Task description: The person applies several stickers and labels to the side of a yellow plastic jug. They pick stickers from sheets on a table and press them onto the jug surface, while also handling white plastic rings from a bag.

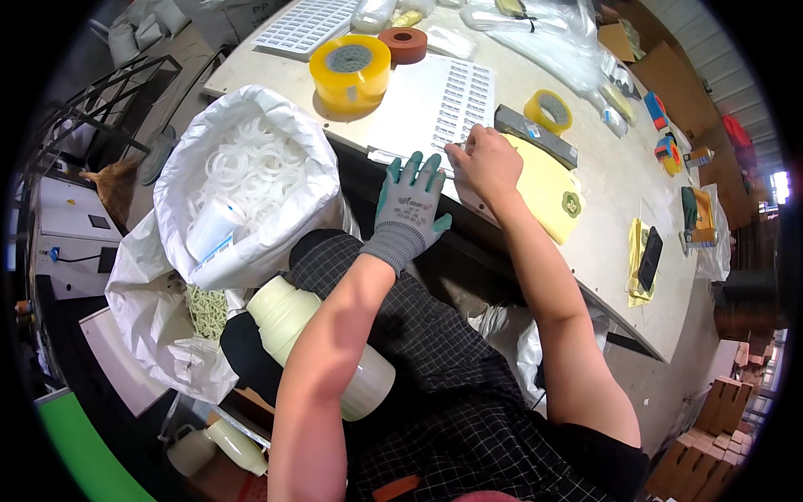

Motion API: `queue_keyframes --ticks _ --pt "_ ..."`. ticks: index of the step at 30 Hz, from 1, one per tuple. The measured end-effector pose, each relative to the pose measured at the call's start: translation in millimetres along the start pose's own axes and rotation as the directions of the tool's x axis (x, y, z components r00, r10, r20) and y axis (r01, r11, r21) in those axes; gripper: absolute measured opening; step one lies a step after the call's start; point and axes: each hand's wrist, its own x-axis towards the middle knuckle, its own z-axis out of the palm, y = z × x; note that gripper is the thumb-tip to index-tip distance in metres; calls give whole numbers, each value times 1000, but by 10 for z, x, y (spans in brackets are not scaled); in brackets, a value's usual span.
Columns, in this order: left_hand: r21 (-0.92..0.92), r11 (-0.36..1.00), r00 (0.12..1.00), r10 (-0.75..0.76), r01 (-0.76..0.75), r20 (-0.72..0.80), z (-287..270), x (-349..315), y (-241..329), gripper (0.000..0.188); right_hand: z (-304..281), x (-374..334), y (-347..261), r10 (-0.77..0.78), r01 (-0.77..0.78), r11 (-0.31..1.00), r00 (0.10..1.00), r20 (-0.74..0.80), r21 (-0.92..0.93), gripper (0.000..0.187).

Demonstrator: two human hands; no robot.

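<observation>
My left hand (408, 197), in a grey glove with green fingertips, lies with its fingers stretched out on the near edge of a white label sheet (407, 100) printed with rows of small dark labels. My bare right hand (489, 163) is bent over the same sheet's lower right part. Its thumb and fingers are drawn together at the paper; whatever they pinch is too small to tell. Across my lap, under my left forearm, lies a pale green flask body (368, 385), its ribbed neck to the left.
At left, a white sack (180, 180) holds many translucent rings and a white roll. A wide yellow tape roll (351, 71), brown tape roll (403, 43), smaller tape roll (549, 111), dark bar (535, 134) and yellow sheet (544, 188) lie on the table (615, 243). A phone (650, 258) lies farther right.
</observation>
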Motion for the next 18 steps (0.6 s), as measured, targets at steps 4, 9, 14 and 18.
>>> queue_keyframes --ticks 4,9,14,18 --pt "54 998 995 -26 20 98 -228 -32 56 81 -182 57 -134 105 -241 847 949 296 474 42" --pt "-98 982 955 180 -160 235 -697 -867 555 59 -357 -360 -630 -245 -179 589 889 386 788 29" --pt "-357 931 957 -28 -81 -290 -846 -2137 729 36 -508 -996 -1216 -546 -311 489 619 564 815 25" --pt "-337 873 770 -476 353 -425 -877 -3074 762 42 -464 -1342 -1509 -684 -201 523 481 549 828 30"
